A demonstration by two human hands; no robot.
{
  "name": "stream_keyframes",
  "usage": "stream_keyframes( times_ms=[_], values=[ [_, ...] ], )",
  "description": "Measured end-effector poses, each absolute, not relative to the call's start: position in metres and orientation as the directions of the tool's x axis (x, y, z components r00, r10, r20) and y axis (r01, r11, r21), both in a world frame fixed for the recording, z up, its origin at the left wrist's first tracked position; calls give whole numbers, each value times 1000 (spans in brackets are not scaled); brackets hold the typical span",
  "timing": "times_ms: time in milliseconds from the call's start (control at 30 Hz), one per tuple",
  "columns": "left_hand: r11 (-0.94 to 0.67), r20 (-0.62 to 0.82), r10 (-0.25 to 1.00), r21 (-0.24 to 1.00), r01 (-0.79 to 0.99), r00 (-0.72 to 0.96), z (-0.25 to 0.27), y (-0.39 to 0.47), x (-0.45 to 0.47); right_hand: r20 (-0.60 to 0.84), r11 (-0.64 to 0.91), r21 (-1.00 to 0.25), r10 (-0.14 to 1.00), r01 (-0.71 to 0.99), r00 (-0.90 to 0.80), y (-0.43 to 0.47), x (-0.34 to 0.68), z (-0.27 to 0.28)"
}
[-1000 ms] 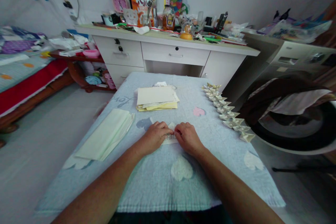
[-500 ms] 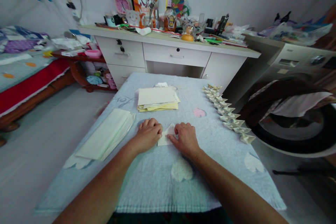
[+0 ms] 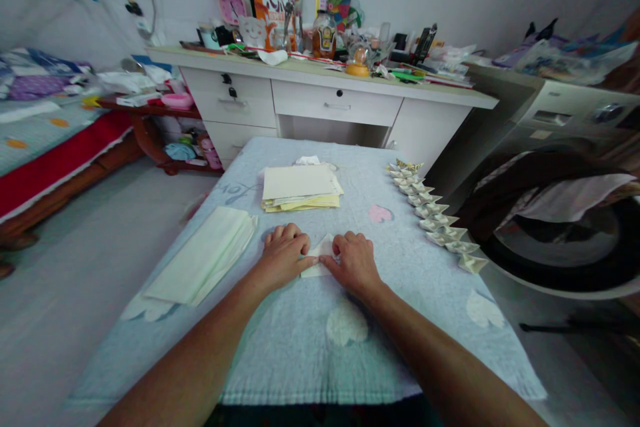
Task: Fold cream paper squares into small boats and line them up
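Observation:
A small piece of folded paper (image 3: 313, 271) with a pointed top lies flat on the cloth in front of me. My left hand (image 3: 283, 256) is closed at its left side, fingers curled, the thumb stretched across the paper. From the other side my right hand (image 3: 356, 263) grips it, with curled fingers and the thumb pressed on the middle. The two thumb tips nearly meet, and the hands hide both side edges. Beyond them rests a stack of cream paper sheets (image 3: 299, 183). Left of my left hand are longer folded pale sheets (image 3: 204, 259).
A row of several folded paper boats (image 3: 440, 222) runs along the right side of the cloth-covered table (image 3: 280, 347). Behind it stands a white desk (image 3: 310, 97) crowded with jars and small items. A front-loading washing machine (image 3: 575, 113) is at the right, a bed (image 3: 55, 127) at the left.
My left thumb has stretched out to the right over the paper, toward my right thumb. The paper and my right hand have hardly moved.

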State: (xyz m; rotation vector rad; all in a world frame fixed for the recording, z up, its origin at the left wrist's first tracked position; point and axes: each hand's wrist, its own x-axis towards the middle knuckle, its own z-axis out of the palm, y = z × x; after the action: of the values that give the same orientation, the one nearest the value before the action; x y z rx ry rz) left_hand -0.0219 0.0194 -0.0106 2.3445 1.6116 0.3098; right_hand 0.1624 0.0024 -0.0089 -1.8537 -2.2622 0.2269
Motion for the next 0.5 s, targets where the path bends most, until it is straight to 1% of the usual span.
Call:
stream_keyframes(
  times_ms=[267, 400, 500],
  values=[
    [-320, -28, 933, 398, 860, 359, -6, 20, -24, 68, 91, -298, 995, 950, -74, 8, 187, -11],
    [-310, -42, 934, 395, 865, 354, -5, 20, -24, 93, 92, -315, 993, 945, -66, 11, 206, -13],
    [-304, -44, 937, 391, 869, 347, -6, 20, -23, 72, 88, -326, 995, 941, -68, 14, 220, -13]
  ],
)
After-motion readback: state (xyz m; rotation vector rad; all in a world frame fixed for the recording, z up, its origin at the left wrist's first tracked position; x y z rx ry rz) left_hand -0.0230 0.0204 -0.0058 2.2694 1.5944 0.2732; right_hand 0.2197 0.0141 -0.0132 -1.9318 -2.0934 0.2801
